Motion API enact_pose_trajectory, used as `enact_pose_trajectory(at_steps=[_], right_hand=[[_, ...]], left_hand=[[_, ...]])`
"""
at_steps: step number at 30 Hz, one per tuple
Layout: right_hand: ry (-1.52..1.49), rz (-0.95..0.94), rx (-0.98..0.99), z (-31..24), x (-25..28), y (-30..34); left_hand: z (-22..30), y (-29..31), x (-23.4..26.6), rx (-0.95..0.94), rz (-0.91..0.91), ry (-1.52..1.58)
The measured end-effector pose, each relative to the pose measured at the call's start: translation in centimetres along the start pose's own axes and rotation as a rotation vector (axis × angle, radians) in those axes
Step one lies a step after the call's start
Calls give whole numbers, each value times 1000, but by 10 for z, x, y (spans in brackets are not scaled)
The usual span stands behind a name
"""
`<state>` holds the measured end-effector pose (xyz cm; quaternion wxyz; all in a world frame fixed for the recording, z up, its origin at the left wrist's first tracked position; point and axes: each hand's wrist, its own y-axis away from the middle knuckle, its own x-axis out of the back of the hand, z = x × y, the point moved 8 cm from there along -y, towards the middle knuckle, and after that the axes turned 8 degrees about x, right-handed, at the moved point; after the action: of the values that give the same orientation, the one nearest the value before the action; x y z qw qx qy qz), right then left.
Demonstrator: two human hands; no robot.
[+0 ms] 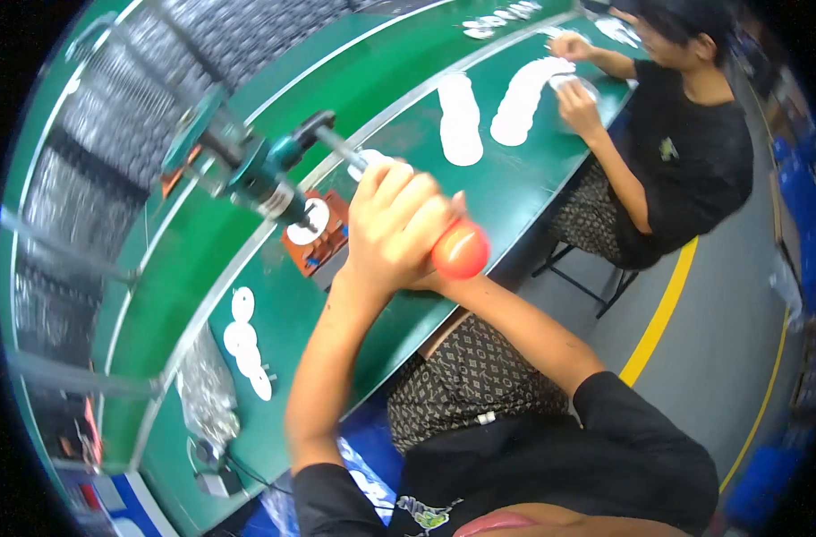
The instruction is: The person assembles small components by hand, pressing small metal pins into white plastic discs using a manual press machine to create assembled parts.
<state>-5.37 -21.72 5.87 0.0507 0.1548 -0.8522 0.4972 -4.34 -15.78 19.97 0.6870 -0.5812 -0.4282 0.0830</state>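
My left hand (392, 219) is wrapped round the lever (341, 146) of a teal hand press (269, 183). The lever's orange-red ball knob (462, 249) sticks out beside the fist. Under the press ram, a white disc (308, 222) rests on an orange-brown fixture (293, 255). My right forearm (515, 327) reaches in from the right and passes behind the left wrist, which hides the right hand and its fingers. White parts (370, 161) lie on the table partly behind my left hand.
Several white discs (247, 349) and a clear plastic bag (204, 380) lie on the green table (287, 371). Rows of stacked white discs (462, 125) lie farther right. A seated person (694, 161) handles white discs there. A stool (596, 277) stands under that person.
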Motion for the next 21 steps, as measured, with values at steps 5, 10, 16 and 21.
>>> enact_pose_trajectory(at_steps=[5, 10, 16, 21], right_hand=[[361, -568, -189, 25, -26, 5], [348, -498, -166, 26, -23, 2], [352, -541, -215, 31, -13, 4], [363, -520, -197, 31, -16, 5]], left_hand=[[-24, -27, 69, 389, 385, 95], [-84, 69, 130, 754, 679, 303], [-111, 134, 47, 1084, 43, 90], [-97, 127, 27, 776, -187, -439]])
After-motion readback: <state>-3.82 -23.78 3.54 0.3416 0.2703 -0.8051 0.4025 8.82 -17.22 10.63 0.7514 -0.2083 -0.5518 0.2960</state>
